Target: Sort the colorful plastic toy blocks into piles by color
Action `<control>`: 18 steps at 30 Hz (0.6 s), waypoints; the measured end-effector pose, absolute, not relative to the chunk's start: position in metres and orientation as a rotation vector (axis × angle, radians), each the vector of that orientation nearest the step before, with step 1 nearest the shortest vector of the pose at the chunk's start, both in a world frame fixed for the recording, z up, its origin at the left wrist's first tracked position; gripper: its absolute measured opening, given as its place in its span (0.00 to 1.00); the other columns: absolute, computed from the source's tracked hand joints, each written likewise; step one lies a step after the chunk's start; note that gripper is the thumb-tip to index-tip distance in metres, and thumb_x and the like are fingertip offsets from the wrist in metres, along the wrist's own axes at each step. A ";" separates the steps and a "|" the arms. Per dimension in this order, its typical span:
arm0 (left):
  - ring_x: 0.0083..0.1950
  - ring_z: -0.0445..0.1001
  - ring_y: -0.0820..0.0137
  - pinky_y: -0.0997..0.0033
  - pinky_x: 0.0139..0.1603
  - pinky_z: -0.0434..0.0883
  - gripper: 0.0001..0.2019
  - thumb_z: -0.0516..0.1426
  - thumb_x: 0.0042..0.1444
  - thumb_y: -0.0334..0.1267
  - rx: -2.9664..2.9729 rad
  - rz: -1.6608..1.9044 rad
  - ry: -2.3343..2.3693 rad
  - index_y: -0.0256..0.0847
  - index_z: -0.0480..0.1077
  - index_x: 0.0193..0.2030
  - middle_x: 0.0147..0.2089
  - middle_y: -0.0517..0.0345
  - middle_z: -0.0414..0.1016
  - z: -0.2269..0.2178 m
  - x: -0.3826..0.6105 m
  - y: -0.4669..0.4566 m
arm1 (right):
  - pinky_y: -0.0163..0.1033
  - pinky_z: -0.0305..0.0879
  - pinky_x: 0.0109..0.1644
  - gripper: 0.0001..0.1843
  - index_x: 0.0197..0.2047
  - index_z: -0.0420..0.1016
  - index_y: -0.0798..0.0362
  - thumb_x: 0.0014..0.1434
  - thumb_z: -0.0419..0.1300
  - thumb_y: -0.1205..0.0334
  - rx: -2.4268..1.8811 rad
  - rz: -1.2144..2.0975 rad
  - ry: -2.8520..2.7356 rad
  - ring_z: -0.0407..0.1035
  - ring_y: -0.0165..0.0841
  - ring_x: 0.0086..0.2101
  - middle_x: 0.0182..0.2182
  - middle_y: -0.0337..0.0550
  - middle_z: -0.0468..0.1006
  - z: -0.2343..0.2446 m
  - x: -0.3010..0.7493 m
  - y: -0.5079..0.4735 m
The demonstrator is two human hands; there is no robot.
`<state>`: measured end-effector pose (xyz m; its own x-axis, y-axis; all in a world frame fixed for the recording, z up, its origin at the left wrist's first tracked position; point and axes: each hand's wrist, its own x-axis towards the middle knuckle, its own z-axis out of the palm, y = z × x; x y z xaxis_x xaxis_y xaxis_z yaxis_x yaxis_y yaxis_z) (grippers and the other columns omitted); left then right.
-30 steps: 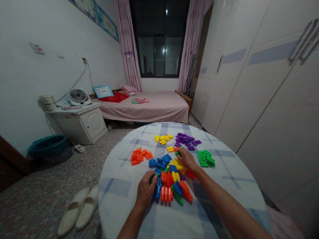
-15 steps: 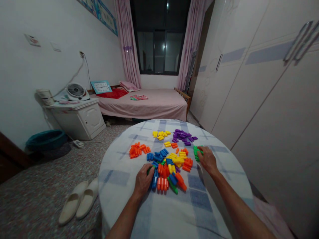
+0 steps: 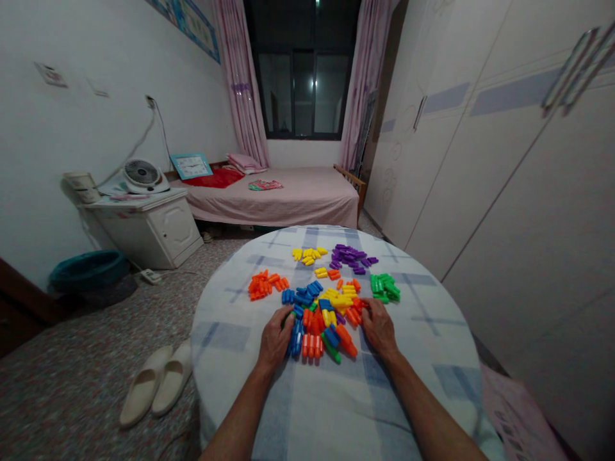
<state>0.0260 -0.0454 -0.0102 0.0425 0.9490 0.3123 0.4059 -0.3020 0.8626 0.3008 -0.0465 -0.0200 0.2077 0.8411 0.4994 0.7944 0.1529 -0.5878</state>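
Note:
Small bullet-shaped plastic blocks lie in a mixed pile (image 3: 314,320) of orange, blue, yellow, green and purple in the middle of the table. At the pile's left edge, my left hand (image 3: 275,337) is curled beside the blue blocks, with a green block (image 3: 293,314) showing at its fingertips. My right hand (image 3: 380,326) rests at the pile's right edge, its bent fingers touching the orange blocks (image 3: 353,315); its fingertips are partly hidden. Just beyond it is a group of green blocks (image 3: 385,288).
Sorted groups of orange blocks (image 3: 265,285), yellow blocks (image 3: 308,255) and purple blocks (image 3: 352,257) lie farther back on the round table with a checked cloth (image 3: 230,378). Beyond stand a bed (image 3: 288,205), a white cabinet (image 3: 168,221) and a wardrobe (image 3: 480,205).
My right hand has left the green group and moved left to the mixed pile's orange blocks. My left hand stays at the pile's left edge. The view has shifted slightly.

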 end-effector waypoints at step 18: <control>0.48 0.72 0.66 0.65 0.52 0.66 0.14 0.51 0.56 0.41 1.815 1.239 1.358 0.41 0.72 0.44 0.45 0.54 0.75 -0.010 0.028 -0.046 | 0.42 0.55 0.44 0.15 0.39 0.73 0.50 0.52 0.61 0.49 -1.738 -0.012 -2.114 0.62 0.40 0.43 0.40 0.47 0.72 0.030 0.200 -0.022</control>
<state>0.0281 -0.0460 -0.0100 0.0639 0.9368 0.3439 0.4286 -0.3370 0.8383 0.1999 -0.0224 0.0300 -0.1449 0.9398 0.3094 0.9432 0.2257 -0.2437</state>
